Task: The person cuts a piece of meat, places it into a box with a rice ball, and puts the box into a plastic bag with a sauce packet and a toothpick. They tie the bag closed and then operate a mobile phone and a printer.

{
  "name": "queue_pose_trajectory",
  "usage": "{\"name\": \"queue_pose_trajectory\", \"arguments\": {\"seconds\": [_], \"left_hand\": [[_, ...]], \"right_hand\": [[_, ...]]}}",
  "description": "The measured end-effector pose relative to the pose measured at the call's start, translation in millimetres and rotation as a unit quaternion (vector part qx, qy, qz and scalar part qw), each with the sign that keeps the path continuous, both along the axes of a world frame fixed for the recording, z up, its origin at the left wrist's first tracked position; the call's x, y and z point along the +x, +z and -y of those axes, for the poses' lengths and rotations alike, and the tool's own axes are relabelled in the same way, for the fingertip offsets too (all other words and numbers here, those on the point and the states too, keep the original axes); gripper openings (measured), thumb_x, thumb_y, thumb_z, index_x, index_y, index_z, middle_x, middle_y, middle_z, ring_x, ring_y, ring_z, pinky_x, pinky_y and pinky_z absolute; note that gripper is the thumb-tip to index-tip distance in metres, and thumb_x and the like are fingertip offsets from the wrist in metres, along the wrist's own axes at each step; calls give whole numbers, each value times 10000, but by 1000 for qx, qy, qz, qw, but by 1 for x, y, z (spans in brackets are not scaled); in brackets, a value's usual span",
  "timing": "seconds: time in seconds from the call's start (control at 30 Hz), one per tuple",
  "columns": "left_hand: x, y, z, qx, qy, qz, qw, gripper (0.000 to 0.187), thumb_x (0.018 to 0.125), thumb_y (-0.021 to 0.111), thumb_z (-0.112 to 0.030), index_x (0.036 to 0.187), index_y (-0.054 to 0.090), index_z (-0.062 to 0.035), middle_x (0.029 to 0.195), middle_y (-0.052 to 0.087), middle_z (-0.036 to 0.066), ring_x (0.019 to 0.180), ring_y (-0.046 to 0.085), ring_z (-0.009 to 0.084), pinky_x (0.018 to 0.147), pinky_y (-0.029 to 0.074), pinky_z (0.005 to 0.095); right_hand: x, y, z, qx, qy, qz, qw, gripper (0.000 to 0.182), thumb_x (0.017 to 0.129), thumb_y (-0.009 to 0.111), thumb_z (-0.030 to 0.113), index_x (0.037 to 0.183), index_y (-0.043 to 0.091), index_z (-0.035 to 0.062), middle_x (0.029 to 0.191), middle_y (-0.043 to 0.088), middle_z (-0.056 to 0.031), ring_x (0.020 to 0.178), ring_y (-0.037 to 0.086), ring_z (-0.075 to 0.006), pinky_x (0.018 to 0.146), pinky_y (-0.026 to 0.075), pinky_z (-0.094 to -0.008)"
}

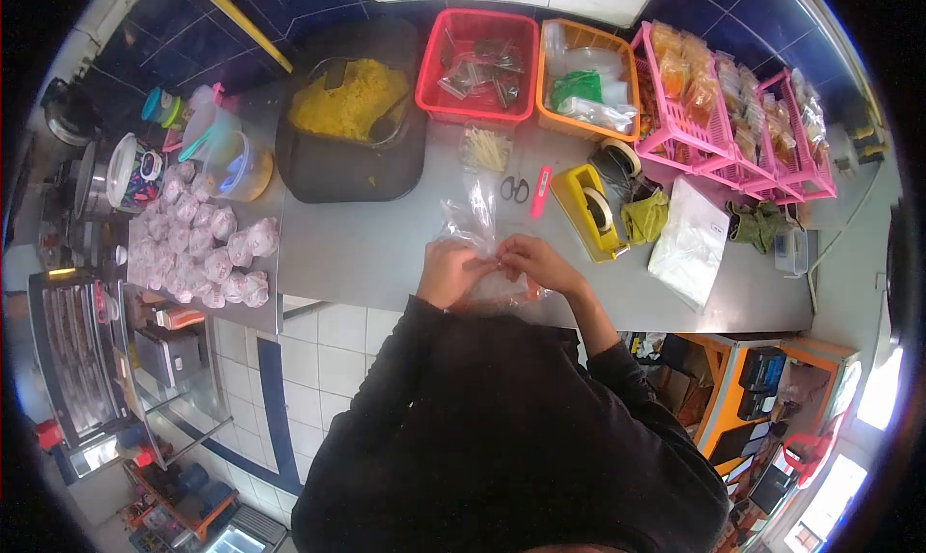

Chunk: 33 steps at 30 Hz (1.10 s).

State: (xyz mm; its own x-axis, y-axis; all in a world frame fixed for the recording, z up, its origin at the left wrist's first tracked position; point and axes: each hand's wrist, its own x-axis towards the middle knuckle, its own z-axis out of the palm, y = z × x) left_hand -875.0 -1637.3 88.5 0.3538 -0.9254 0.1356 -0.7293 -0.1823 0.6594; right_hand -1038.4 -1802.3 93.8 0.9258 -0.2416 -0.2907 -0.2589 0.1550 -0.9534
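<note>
My left hand and my right hand meet at the near edge of a steel counter. Both pinch the top of a clear plastic bag that lies under them, with something orange inside. Just beyond my fingers stands another clear plastic bag, crumpled and upright. My dark sleeves fill the lower middle of the view.
A black pot of yellow rice stands at the back left. Red, orange and pink baskets line the back. Scissors, a yellow tape dispenser and a stack of bags lie to the right. Several pink-wrapped packets lie left.
</note>
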Motion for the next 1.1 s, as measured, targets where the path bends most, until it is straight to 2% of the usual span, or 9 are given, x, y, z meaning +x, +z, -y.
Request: {"name": "queue_pose_trajectory", "arguments": {"seconds": [0.2, 0.3, 0.4, 0.47, 0.7, 0.8, 1.0, 1.07, 1.1], "left_hand": [[-2, -1, 1, 2, 10, 2, 1000, 247, 783, 823, -391, 844, 787, -154, 857, 735, 52, 896, 660, 240, 861, 377, 387], [-3, -4, 2, -51, 18, 14, 998, 268, 773, 808, -402, 786, 756, -139, 813, 699, 58, 844, 653, 264, 793, 397, 426], [-2, 1, 3, -31, 13, -7, 999, 257, 768, 810, -399, 796, 761, -148, 801, 698, 56, 831, 653, 263, 790, 395, 427], [-1, 4, 2, 22, 8, -11, 1000, 246, 779, 830, -379, 833, 780, -144, 850, 732, 46, 896, 657, 240, 841, 379, 390], [-1, 0, 2, 3, 10, -4, 1000, 243, 772, 831, -376, 833, 778, -147, 828, 719, 47, 892, 648, 234, 836, 377, 393], [-3, 0, 4, -53, 19, 8, 998, 255, 759, 817, -352, 761, 735, -110, 776, 692, 67, 799, 651, 293, 771, 399, 434], [-5, 6, 6, -29, 37, -5, 999, 308, 756, 808, -384, 720, 715, -93, 724, 660, 70, 760, 635, 291, 744, 387, 431], [-5, 8, 6, 61, 34, -29, 997, 254, 771, 817, -388, 829, 772, -145, 823, 710, 72, 880, 655, 270, 865, 379, 414], [-6, 8, 6, 60, 34, -29, 997, 254, 771, 817, -388, 829, 772, -145, 823, 710, 72, 880, 655, 270, 865, 379, 414]], "right_hand": [[1, -1, 0, 10, 1, -13, 1000, 132, 1016, 588, 94, 1088, 627, -9, 881, 652, -48, 744, 633, -125, 682, 550, -286], [1, -6, 0, 18, 0, -9, 1000, 135, 1015, 591, 94, 1097, 626, -8, 883, 654, -49, 746, 633, -124, 680, 551, -287], [1, -7, -1, 17, -9, -6, 1000, 139, 1018, 591, 101, 1100, 625, -6, 882, 653, -50, 744, 631, -124, 678, 550, -288], [0, -7, 0, 23, -3, -1, 1000, 140, 1022, 589, 111, 1092, 625, -5, 876, 651, -50, 739, 628, -126, 677, 547, -289], [2, 1, 4, 27, 17, -9, 999, 123, 1020, 574, 93, 1073, 627, -3, 862, 650, -54, 736, 627, -129, 674, 540, -285], [3, 3, 8, 33, 45, -13, 998, 129, 1014, 571, 90, 1079, 628, -6, 862, 653, -56, 746, 632, -127, 681, 540, -284], [4, 5, 14, -5, 89, -26, 996, 184, 1011, 551, 134, 1118, 630, 6, 900, 665, -55, 766, 654, -127, 579, 562, -264], [3, 5, 13, 11, 71, -25, 997, 184, 983, 589, 121, 1124, 631, 10, 909, 668, -59, 764, 653, -127, 587, 565, -264], [3, 11, 11, 10, 71, -26, 997, 184, 983, 589, 121, 1124, 631, 10, 909, 668, -59, 764, 653, -127, 587, 565, -264]]}}
